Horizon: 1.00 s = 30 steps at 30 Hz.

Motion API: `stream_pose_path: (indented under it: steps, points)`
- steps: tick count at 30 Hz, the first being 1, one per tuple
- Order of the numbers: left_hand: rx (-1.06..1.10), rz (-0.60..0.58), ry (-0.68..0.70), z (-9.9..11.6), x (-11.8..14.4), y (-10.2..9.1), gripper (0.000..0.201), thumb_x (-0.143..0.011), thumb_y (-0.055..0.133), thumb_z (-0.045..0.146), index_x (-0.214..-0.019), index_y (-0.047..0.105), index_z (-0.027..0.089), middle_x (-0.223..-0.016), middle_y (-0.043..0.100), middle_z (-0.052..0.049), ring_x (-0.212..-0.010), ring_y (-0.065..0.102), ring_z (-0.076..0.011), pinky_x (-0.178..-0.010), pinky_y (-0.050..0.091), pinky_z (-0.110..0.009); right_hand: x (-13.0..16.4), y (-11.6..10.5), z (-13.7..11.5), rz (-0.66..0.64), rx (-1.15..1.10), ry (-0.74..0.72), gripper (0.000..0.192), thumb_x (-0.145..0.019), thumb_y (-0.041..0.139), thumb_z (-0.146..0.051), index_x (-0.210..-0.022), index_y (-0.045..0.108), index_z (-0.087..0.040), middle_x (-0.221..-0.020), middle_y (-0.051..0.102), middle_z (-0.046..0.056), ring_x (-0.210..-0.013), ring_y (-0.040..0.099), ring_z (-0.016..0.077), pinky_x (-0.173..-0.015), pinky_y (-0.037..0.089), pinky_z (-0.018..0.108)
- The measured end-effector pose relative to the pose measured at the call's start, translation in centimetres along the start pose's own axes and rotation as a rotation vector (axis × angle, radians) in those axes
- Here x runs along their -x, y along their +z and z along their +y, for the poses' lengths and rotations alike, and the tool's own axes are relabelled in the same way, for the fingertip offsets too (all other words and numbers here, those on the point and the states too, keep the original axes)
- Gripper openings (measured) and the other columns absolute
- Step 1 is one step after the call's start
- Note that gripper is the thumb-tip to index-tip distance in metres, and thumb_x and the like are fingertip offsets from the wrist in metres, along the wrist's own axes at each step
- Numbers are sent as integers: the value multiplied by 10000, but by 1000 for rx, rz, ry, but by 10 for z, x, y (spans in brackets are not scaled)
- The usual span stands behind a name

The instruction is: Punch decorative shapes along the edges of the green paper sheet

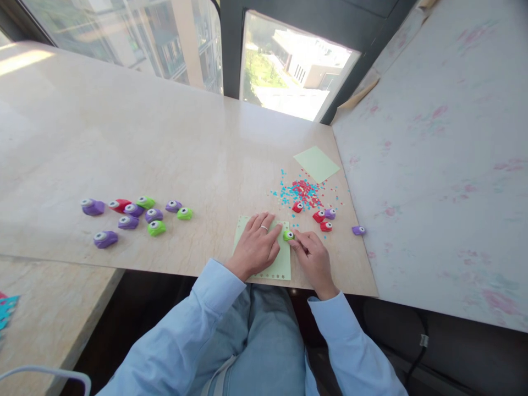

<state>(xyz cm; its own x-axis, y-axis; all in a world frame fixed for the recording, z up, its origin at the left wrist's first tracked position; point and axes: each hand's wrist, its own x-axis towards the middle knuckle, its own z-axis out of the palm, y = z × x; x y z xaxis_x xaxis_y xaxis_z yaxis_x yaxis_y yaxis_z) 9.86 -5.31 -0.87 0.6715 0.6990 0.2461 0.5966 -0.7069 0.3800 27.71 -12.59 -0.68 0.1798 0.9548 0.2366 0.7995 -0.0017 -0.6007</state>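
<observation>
A pale green sheet of paper (285, 265) lies at the front edge of the table, with a row of small star-shaped holes along its near edge and more holes along the far edge. My left hand (258, 245) rests flat on this sheet, fingers stretched out, a ring on one finger. At the sheet's right edge sits a green craft punch (288, 235) with a star on its white top. My right hand (312, 256) grips that punch between thumb and fingers. The part of the punch under my fingers is hidden.
Red and blue paper confetti (304, 192) is heaped beyond my right hand, near another green sheet (317, 164). Red punches (325, 226) and purple punches (358, 230) stand to the right. Several more punches (128, 221) are at the left. A wall (433, 181) bounds the right side.
</observation>
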Motion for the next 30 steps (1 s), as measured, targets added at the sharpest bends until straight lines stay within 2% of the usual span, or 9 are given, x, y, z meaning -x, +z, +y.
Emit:
stream_pose_path:
  steps: [7,16,23,30]
  points:
    - [30,2,-4,0,1,0,416,-937,503,245,-1326,600,136,-1474,500,-186,-1432,370,-344,-1184,303,-539,10,-3,-3,-16,-28,-21,347,-997,525,-376,-1223,702,-181,-799,595,29,-718,590,167,-682,489,297]
    - [60,-7,-11,0,1,-3,406,-936,493,241,-1311,601,133,-1469,502,-184,-1427,372,-341,-1182,308,-553,8,-2,-5,-10,-13,9,331,-992,530,-369,-1235,697,-220,-771,597,24,-692,578,165,-662,490,303]
    - [77,-4,-12,0,1,-4,401,-946,478,242,-1313,596,131,-1465,504,-180,-1428,373,-330,-1189,302,-539,9,-1,-4,2,-56,46,313,-977,560,-342,-1230,685,-210,-883,656,57,-746,605,179,-712,525,320]
    - [85,-11,-11,0,1,-5,392,-951,471,241,-1305,602,133,-1470,500,-182,-1426,375,-336,-1182,314,-549,10,-5,-5,-18,-80,51,286,-972,567,-354,-1193,708,-238,-871,648,48,-744,614,177,-720,539,319]
